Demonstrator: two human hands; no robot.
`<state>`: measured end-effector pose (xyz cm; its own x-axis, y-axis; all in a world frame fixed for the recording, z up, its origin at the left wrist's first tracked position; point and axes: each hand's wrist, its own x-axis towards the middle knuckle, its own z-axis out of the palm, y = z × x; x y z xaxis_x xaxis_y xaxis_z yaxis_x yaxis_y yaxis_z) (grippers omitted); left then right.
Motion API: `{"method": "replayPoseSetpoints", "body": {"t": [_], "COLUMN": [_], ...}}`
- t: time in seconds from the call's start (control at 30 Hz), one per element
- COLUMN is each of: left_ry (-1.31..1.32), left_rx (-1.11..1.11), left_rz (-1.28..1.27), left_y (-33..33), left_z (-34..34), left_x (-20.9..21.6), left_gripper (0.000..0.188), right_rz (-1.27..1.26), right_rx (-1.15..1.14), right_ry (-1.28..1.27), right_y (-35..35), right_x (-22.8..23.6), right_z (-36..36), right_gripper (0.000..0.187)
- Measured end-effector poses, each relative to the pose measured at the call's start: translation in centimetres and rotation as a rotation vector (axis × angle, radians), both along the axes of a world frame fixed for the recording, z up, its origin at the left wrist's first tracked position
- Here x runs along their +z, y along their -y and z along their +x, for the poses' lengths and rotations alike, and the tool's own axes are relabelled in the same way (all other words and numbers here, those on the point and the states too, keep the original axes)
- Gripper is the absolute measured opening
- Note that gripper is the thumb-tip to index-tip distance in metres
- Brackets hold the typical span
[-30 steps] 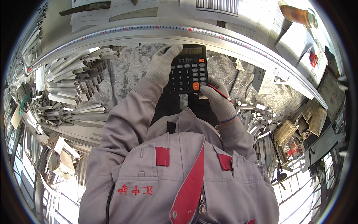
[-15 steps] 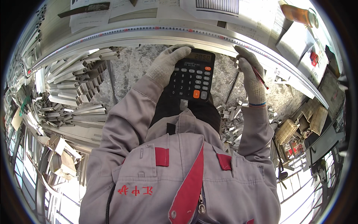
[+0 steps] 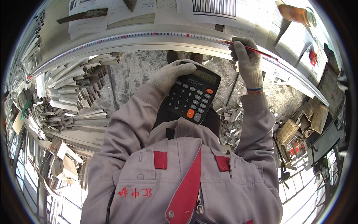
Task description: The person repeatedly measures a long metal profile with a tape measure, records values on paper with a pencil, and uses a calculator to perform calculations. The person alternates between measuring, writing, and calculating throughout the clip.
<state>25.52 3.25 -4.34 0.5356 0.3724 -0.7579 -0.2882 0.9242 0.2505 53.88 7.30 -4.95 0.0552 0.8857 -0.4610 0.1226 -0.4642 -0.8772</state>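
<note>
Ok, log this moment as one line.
left hand: holds black calculator | right hand: holds red pen or pencil, tip by tape measure

The gloved left hand (image 3: 172,76) hides a corner of a black calculator (image 3: 194,94); a barcode sheet (image 3: 214,9) is cut off above, nearby writing (image 3: 167,6) too small to read.

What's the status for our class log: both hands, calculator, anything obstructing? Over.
Left grip on black calculator's upper left corner. Right grip holds red writing tool by measuring tape; contact unclear. Right grip hides part of tool.
</note>
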Motion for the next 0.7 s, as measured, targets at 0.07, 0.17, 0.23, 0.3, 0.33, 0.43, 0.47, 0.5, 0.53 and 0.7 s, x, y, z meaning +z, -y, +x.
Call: {"method": "replayPoseSetpoints", "body": {"t": [0.07,0.17,0.23,0.3,0.33,0.43,0.47,0.5,0.53,0.7], "left_ry": [0.019,0.023,0.022,-0.004,-0.017,0.026,-0.004,-0.03,-0.044,-0.039], "left_rx": [-0.022,-0.05,-0.07,-0.09,-0.1,-0.062,-0.068,-0.068,-0.06,-0.051], "left_rz": [-0.001,-0.007,-0.009,-0.015,-0.018,-0.027,-0.025,-0.028,-0.029,-0.059], "left_y": [0.3,0.7,0.8,0.9,0.9,0.8,0.9,0.9,1.0,1.0], "left_z": [0.0,-0.2,-0.4,-0.6,-0.6,-0.7,-0.6,-0.6,-0.6,-0.9], "left_x": [-0.1,-0.2,-0.3,-0.2,-0.2,-0.1,-0.1,-0.1,-0.1,-0.7], "left_gripper": [0.032,0.033,0.033,0.036,0.038,0.04,0.039,0.039,0.039,0.035], "right_rz": [-0.05,0.006,0.031,0.049,0.058,0.092,0.1,0.099,0.086,0.101], "right_rx": [0.002,0.045,0.08,0.11,0.125,0.138,0.144,0.148,0.149,0.162], "right_ry": [-0.053,-0.127,-0.177,-0.099,-0.06,-0.035,-0.032,-0.029,-0.019,0.027], "right_y": [-0.6,-1.2,-1.7,-2.0,-2.1,-2.2,-2.3,-2.3,-2.3,-2.4], "right_x": [-0.4,-1.1,-1.5,-1.9,-2.0,-2.7,-2.9,-3.1,-3.2,-3.5], "right_z": [-0.2,-1.0,-1.4,-1.6,-1.8,-2.4,-2.6,-2.8,-3.0,-3.4], "right_gripper": [0.023,0.023,0.022,0.02,0.019,0.018,0.018,0.017,0.017,0.017]}}
